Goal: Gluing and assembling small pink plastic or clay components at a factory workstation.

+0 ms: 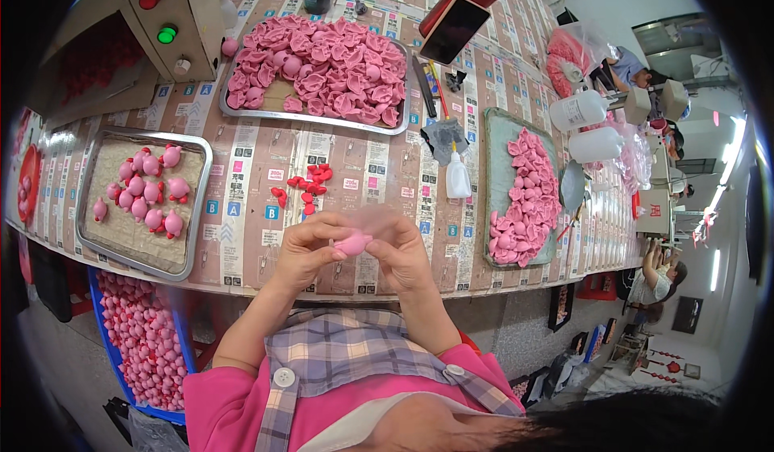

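Note:
Just above the table's near edge, a small rounded pink toy piece (351,243) is held between my two hands. The thumb and fingers of my left hand (308,246) pinch its left end. My right hand (401,252) has its thumb and fingers closed at the right end, and its upper fingers are smeared by motion. Beyond the hands lie several small red parts (308,182) in a loose group. To the left, a metal tray (201,186) lined with cloth bears several round pink figures (139,186) with red bits.
A large metal tray (322,123) at the back holds heaped pink shells. On the right stands a greenish tray (493,170) of pink pieces, beside a white squeeze bottle (457,179). A phone (455,31) hangs over the far side. A blue crate (105,323) sits below left.

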`<state>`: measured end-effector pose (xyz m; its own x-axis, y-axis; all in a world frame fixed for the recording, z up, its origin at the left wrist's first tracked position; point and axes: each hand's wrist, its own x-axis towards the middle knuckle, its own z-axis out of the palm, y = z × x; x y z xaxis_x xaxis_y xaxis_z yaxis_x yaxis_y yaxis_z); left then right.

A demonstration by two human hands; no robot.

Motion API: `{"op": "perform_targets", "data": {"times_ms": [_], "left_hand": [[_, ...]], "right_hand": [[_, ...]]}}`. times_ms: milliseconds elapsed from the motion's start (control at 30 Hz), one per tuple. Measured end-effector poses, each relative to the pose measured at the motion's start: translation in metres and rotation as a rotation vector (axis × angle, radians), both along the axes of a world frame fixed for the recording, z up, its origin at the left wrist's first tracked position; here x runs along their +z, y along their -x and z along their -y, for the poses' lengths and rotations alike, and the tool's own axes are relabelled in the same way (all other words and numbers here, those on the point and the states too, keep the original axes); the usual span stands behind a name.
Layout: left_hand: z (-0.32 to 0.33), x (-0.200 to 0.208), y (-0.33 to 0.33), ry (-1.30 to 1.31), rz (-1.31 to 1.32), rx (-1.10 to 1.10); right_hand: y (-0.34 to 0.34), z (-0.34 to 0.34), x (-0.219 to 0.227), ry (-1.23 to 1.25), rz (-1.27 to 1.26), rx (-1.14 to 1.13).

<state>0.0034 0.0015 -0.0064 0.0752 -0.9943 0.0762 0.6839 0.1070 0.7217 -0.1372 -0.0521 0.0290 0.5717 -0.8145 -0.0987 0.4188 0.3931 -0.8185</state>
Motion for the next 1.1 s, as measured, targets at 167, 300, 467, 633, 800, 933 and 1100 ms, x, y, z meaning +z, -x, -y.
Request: {"op": "perform_targets", "data": {"times_ms": [167, 300, 467, 633, 800, 933, 1100], "left_hand": [[0.007, 0.000, 0.002, 0.169, 0.071, 0.078], [0.006, 0.002, 0.004, 0.123, 0.046, 0.090], [0.004, -0.002, 0.004, 0.091, 0.051, 0.052], [0.004, 0.001, 0.005, 0.086, 0.083, 0.088], [0.005, 0.003, 0.005, 0.095, 0.184, 0.144], [0.004, 0.012, 0.016, 0.045, 0.213, 0.279], [0.004, 0.008, 0.014, 0.096, 0.398, 0.387]], "right_hand": [[0.000, -0.002, -0.007, -0.003, 0.062, 0.021], [-0.002, -0.004, -0.007, -0.094, 0.105, 0.014], [-0.001, -0.005, -0.011, -0.056, 0.146, 0.016], [-0.003, -0.008, -0.012, -0.037, 0.139, -0.013], [-0.006, -0.010, -0.015, -0.048, 0.146, -0.075], [-0.007, -0.008, -0.019, -0.154, 0.218, -0.060], [-0.011, -0.010, -0.021, -0.287, 0.233, -0.055]]}}
